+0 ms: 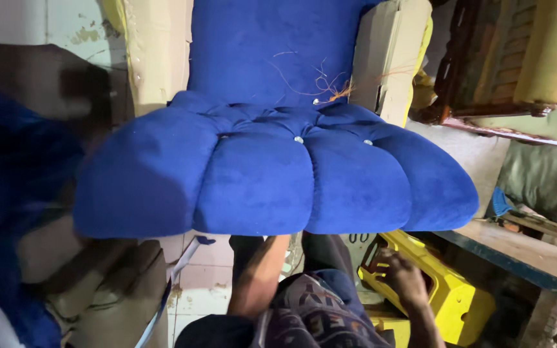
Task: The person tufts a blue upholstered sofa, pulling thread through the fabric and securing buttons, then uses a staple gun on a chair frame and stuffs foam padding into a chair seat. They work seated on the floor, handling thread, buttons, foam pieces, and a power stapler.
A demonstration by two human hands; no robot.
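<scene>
Tufted blue velvet seat cushion (272,174), buttoned, overhanging frame at centre. Left hand hidden beneath it, forearm (259,277) only; finger state undeterminable. Right hand (402,276), fingers curled on yellow plastic stool (449,290). Risk judged: loose orange threads (330,87) snagging, buttons pulling slack.

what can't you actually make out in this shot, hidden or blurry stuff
- Left hand: in the head view the left forearm runs up under the blue tufted cushion, which hides the hand and its grip.
- Right hand: rests on the yellow plastic stool; its fingers are dark and blurred, so the grip is unclear.
- Left side: a blurred blue and tan mass, too smeared to identify.
- Wooden bench: cut off by the right edge.
</scene>
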